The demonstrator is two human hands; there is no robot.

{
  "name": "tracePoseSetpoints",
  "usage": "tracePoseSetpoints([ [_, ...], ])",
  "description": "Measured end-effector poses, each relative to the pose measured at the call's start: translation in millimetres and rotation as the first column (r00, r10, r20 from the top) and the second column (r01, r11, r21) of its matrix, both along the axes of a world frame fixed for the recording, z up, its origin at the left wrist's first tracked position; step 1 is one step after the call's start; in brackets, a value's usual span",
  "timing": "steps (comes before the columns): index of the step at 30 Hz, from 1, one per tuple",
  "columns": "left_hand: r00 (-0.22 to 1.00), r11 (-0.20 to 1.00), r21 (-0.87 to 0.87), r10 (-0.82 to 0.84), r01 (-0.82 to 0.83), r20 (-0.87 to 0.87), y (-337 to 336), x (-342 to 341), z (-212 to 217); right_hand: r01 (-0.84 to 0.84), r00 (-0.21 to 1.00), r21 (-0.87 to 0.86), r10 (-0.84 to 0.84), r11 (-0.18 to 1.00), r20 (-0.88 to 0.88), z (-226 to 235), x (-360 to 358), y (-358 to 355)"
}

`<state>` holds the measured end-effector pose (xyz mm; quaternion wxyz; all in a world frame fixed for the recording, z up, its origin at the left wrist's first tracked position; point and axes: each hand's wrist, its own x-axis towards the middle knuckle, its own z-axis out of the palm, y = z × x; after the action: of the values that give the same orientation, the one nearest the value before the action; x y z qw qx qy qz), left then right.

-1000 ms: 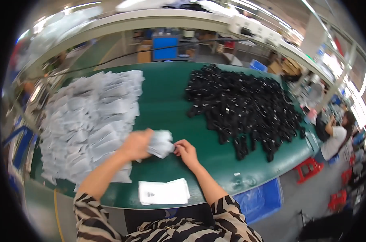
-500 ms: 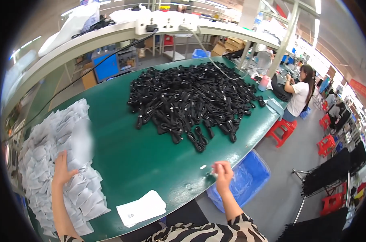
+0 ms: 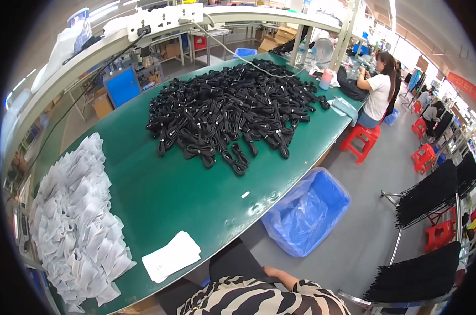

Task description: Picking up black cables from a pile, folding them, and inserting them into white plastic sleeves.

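I couldn't tell my right hand's (image 3: pixel 272 272) grip, with my left hand unseen; brushing could have scattered the flat white paper sheets (image 3: pixel 170 258).

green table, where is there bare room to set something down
Free: the green table between the pale heap, black heap and white papers. Also its edge by the blue bin, except one white scrap. Crowded: under both heaps.
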<state>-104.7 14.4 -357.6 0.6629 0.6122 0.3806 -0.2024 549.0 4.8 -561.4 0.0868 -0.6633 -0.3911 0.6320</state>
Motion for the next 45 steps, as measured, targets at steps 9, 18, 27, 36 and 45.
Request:
tracePoseSetpoints([
  [9,0.969,0.974,-0.045,0.217,-0.224,-0.114,31.7,-43.4,-44.0,-0.021,0.909,0.012,0.024,1.0,-0.417,45.7,-13.5,19.9],
  [18,0.904,0.918,-0.057,0.373,-0.392,-0.209,184.1,-50.5,-51.4,0.228,0.968,0.065,-0.219,0.971,-0.12,-71.8,83.7,-80.2],
  [27,0.767,0.793,-0.126,0.515,-0.596,-0.383,155.7,-58.2,-14.4,0.387,0.899,0.079,-0.395,0.918,0.188,-22.3,201.0,-92.7],
  [36,0.635,0.652,-0.165,0.598,-0.74,-0.489,50.4,7.3,-83.8,0.49,0.671,0.237,-0.536,0.839,0.512,-12.4,172.9,133.0],
  [45,0.424,0.462,-0.098,0.685,-0.882,-0.593,-74.5,31.7,-116.1,0.098,0.674,0.995,-0.737,0.024,-0.048,317.3,200.4,289.3],
])
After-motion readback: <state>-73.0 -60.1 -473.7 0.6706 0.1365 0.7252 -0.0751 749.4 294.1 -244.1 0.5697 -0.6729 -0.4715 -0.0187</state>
